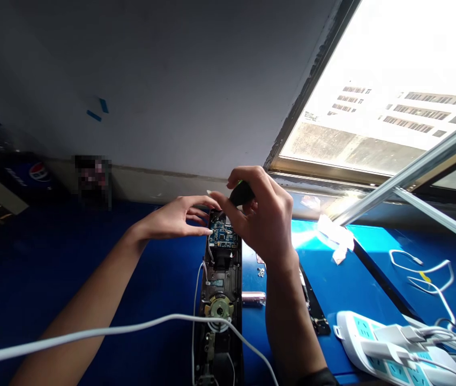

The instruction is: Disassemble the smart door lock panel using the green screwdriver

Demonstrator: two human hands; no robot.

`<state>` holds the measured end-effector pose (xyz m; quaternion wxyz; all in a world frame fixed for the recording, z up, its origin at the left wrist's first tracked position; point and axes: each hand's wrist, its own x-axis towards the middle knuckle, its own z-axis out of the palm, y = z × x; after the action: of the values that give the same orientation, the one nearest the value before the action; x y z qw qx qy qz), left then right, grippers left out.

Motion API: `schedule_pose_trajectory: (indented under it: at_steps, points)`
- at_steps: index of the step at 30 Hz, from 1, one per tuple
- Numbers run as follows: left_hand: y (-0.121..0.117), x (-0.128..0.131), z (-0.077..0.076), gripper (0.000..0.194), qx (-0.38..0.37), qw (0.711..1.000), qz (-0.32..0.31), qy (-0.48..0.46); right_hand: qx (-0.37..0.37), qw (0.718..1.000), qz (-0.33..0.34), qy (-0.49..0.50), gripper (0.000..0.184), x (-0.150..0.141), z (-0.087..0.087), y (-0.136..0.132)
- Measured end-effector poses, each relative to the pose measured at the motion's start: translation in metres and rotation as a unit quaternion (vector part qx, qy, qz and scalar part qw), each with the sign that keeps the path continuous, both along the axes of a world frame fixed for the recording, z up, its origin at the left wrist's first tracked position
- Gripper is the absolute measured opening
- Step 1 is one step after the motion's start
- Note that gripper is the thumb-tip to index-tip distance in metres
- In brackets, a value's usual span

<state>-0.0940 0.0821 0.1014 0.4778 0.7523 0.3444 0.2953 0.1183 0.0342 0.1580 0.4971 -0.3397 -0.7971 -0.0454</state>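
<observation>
A long, narrow dark casing (222,268) lies lengthwise in front of me with its insides exposed. At its far end sits a blue circuit board (223,236) with thin wires, and a round speaker-like part (219,308) is set nearer to me. My left hand (179,217) rests at the casing's far left edge, thumb and fingers apart, the thumb tip at the board's side. In my right hand (266,214) is a screwdriver (240,194) with a black and green handle, held over the far end of the board. The screwdriver's tip is hidden behind my fingers.
A white cable (151,321) crosses the foreground over the casing. Small screws (260,272) and a pinkish cylinder (254,298) lie to its right. Further right are a dark strip-shaped part (318,316), a loaded power strip (388,348) and a metal window frame (408,177).
</observation>
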Motion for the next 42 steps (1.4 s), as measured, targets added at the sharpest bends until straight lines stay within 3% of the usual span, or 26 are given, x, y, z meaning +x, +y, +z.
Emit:
schedule_pose_trajectory:
  at_steps: [5, 10, 14, 19, 24, 29, 34, 39, 42]
  points:
    - [-0.0004, 0.0004, 0.0025, 0.058, 0.003, 1.000, -0.008, 0.004, -0.015, 1.000, 0.025, -0.002, 0.038, 0.0011, 0.0013, -0.0001]
    - [0.0001, -0.0003, 0.0021, 0.059, 0.003, 1.000, -0.005, 0.002, -0.003, 1.000, 0.012, 0.006, 0.021, 0.0014, 0.0008, 0.0002]
    - [0.0002, -0.0007, 0.0017, 0.059, 0.001, 1.000, -0.013, 0.009, -0.027, 0.999, 0.046, -0.003, 0.042, 0.0011, 0.0014, -0.0004]
    - [0.0000, -0.0002, 0.0012, 0.063, -0.002, 1.000, 0.000, 0.003, -0.016, 1.000, 0.011, -0.001, 0.026, 0.0013, 0.0009, 0.0001]
    - [-0.0019, 0.0002, 0.0033, 0.062, -0.003, 1.000, -0.004, 0.004, -0.022, 0.999, 0.031, 0.001, 0.042, 0.0010, 0.0002, 0.0002]
    - [-0.0011, -0.0005, 0.0016, 0.059, -0.003, 1.000, -0.001, 0.000, -0.007, 1.000, 0.027, 0.013, 0.026, 0.0003, -0.0009, 0.0023]
    - [0.0002, -0.0012, 0.0014, 0.060, 0.000, 1.000, -0.014, 0.010, -0.033, 0.998, 0.048, 0.003, 0.043, 0.0007, -0.0012, 0.0018]
    - [0.0004, -0.0010, 0.0012, 0.059, -0.001, 1.000, -0.005, 0.004, -0.014, 1.000, 0.016, 0.003, 0.031, 0.0008, -0.0021, 0.0021]
    - [0.0004, -0.0008, 0.0014, 0.060, 0.005, 1.000, -0.008, 0.011, -0.012, 0.999, 0.043, 0.007, 0.038, 0.0006, -0.0019, 0.0030]
